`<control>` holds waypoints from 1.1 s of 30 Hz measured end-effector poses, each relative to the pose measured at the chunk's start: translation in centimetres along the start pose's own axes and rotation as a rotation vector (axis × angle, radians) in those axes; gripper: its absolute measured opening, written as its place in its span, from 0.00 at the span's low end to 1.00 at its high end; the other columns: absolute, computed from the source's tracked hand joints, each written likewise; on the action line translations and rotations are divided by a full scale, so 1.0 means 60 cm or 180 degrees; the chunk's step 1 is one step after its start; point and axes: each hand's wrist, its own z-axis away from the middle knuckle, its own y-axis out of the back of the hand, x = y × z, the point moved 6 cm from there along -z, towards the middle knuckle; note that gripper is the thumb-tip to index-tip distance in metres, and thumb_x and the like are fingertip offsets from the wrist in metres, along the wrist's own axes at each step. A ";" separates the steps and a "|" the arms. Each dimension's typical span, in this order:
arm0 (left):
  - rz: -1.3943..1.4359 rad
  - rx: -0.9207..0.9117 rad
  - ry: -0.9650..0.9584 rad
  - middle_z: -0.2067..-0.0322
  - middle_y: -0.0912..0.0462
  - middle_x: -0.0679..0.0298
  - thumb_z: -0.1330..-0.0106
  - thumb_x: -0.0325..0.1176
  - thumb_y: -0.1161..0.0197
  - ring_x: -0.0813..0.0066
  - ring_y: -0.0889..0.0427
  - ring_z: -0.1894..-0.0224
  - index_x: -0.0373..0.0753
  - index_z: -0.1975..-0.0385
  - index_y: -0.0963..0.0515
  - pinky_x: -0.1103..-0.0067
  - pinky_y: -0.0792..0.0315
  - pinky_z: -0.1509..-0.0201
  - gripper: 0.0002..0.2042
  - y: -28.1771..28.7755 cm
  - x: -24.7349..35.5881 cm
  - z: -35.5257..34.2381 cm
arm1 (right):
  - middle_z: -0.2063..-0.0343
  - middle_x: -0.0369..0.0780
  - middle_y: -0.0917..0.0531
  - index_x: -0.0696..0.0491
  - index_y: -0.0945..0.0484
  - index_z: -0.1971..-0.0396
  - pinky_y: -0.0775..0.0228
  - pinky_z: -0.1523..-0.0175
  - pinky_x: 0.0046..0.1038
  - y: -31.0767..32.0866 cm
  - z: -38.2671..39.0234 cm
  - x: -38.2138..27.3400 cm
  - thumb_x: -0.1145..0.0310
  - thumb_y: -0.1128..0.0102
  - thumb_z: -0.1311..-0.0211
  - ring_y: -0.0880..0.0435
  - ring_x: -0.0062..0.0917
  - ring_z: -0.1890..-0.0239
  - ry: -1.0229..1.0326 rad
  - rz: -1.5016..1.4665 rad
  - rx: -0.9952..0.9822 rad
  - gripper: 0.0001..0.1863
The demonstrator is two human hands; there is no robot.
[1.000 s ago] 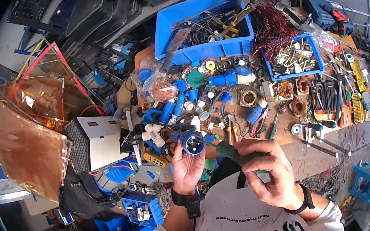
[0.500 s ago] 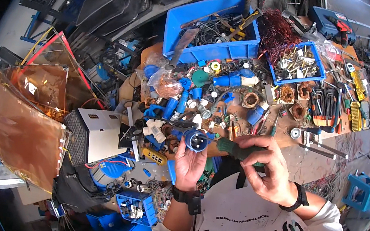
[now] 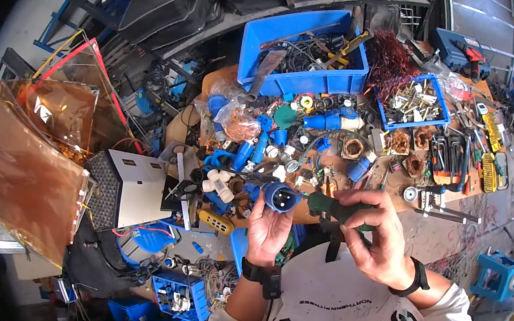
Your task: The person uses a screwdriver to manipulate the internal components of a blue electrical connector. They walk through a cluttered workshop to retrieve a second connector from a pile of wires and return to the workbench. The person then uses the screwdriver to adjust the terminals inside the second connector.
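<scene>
A round blue industrial plug (image 3: 279, 198) faces me with metal pins showing inside its collar. My left hand (image 3: 268, 233) grips it from below, with the thumb and fingers around its sides. In my right hand (image 3: 375, 238) is a screwdriver (image 3: 331, 207) with a dark green handle, pinched between thumb and fingers. Its shaft points left into the plug's opening; the tip is too small to make out. Just beyond the plug lie a white pipe-like fitting (image 3: 218, 185) and several blue plug parts (image 3: 243, 156).
A cluttered workbench (image 3: 395, 182) spreads ahead. On it stand a large blue crate (image 3: 309, 88) of cables and tools and a smaller blue tray (image 3: 410, 126) of metal pieces. Hex keys (image 3: 449, 157) lie at right. A yellow power strip (image 3: 215, 222) is left of my left hand.
The view has shifted slightly, so the bench contents sit a little lower and to the right. Both hands keep hold of the plug and the screwdriver, and the plug sits slightly further right.
</scene>
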 end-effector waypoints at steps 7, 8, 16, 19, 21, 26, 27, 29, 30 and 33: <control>0.0024 -0.0041 0.0116 0.46 0.27 0.46 0.31 0.35 0.43 0.55 0.30 0.40 0.28 0.48 0.30 0.61 0.35 0.33 0.18 0.008 0.022 0.000 | 0.54 0.45 0.25 0.54 0.28 0.66 0.29 0.46 0.35 -0.026 0.004 -0.026 0.88 0.39 0.53 0.23 0.39 0.49 0.0095 0.0309 0.0000 0.16; -0.0020 -0.0026 0.0091 0.46 0.27 0.46 0.31 0.35 0.43 0.55 0.30 0.40 0.28 0.47 0.30 0.62 0.35 0.33 0.18 0.010 0.025 0.000 | 0.54 0.45 0.25 0.54 0.28 0.66 0.29 0.47 0.35 -0.028 0.004 -0.029 0.88 0.39 0.53 0.23 0.39 0.49 0.0110 0.0375 0.0009 0.16; -0.0353 0.0009 0.0084 0.49 0.22 0.55 0.30 0.36 0.44 0.62 0.25 0.43 0.33 0.50 0.27 0.66 0.31 0.35 0.15 -0.012 0.031 0.015 | 0.54 0.45 0.26 0.55 0.28 0.64 0.27 0.47 0.36 -0.050 0.009 -0.050 0.89 0.40 0.55 0.23 0.40 0.49 0.0213 0.0524 0.0013 0.18; -0.0210 -0.0039 0.0102 0.47 0.24 0.51 0.31 0.35 0.43 0.59 0.28 0.41 0.31 0.49 0.28 0.64 0.32 0.34 0.16 -0.006 0.039 0.016 | 0.53 0.45 0.25 0.55 0.28 0.61 0.27 0.47 0.35 -0.055 0.009 -0.057 0.89 0.39 0.55 0.22 0.40 0.49 0.0236 0.0582 0.0004 0.20; -0.0124 -0.0108 0.0128 0.47 0.25 0.50 0.31 0.35 0.43 0.57 0.30 0.39 0.30 0.49 0.29 0.63 0.33 0.34 0.17 -0.006 0.041 0.018 | 0.53 0.46 0.25 0.55 0.29 0.59 0.27 0.48 0.35 -0.058 0.006 -0.064 0.87 0.37 0.54 0.22 0.40 0.50 0.0220 0.0726 -0.0062 0.21; -0.0324 -0.0181 0.0001 0.47 0.25 0.49 0.31 0.35 0.43 0.57 0.30 0.39 0.30 0.49 0.28 0.64 0.32 0.34 0.17 -0.011 0.044 0.026 | 0.53 0.46 0.24 0.57 0.31 0.53 0.23 0.56 0.34 -0.059 -0.002 -0.094 0.79 0.34 0.49 0.19 0.40 0.55 0.0021 0.1334 -0.0356 0.23; -0.0334 -0.0206 -0.0021 0.47 0.25 0.49 0.31 0.35 0.43 0.57 0.30 0.39 0.30 0.49 0.28 0.64 0.33 0.34 0.17 -0.011 0.044 0.028 | 0.54 0.46 0.24 0.57 0.31 0.52 0.23 0.59 0.34 -0.057 -0.002 -0.097 0.78 0.35 0.48 0.19 0.40 0.57 -0.0035 0.1441 -0.0389 0.22; -0.0353 -0.0256 -0.0070 0.46 0.25 0.49 0.31 0.35 0.43 0.56 0.30 0.39 0.30 0.49 0.28 0.64 0.33 0.34 0.17 -0.010 0.043 0.031 | 0.55 0.45 0.24 0.57 0.31 0.52 0.22 0.63 0.34 -0.053 -0.002 -0.098 0.75 0.36 0.46 0.18 0.40 0.61 -0.0146 0.1654 -0.0459 0.21; -0.0397 -0.0298 -0.0102 0.46 0.26 0.49 0.31 0.35 0.43 0.57 0.30 0.39 0.30 0.49 0.29 0.64 0.34 0.34 0.17 -0.012 0.041 0.033 | 0.55 0.45 0.24 0.57 0.31 0.52 0.22 0.65 0.34 -0.051 -0.001 -0.097 0.75 0.36 0.45 0.18 0.40 0.62 -0.0136 0.1686 -0.0528 0.20; -0.0577 -0.0382 -0.0189 0.46 0.25 0.51 0.31 0.36 0.43 0.58 0.29 0.40 0.31 0.48 0.29 0.65 0.34 0.33 0.18 -0.024 0.032 0.039 | 0.57 0.44 0.23 0.57 0.30 0.53 0.22 0.66 0.34 -0.043 0.001 -0.097 0.74 0.36 0.45 0.18 0.39 0.64 -0.0093 0.1734 -0.0661 0.20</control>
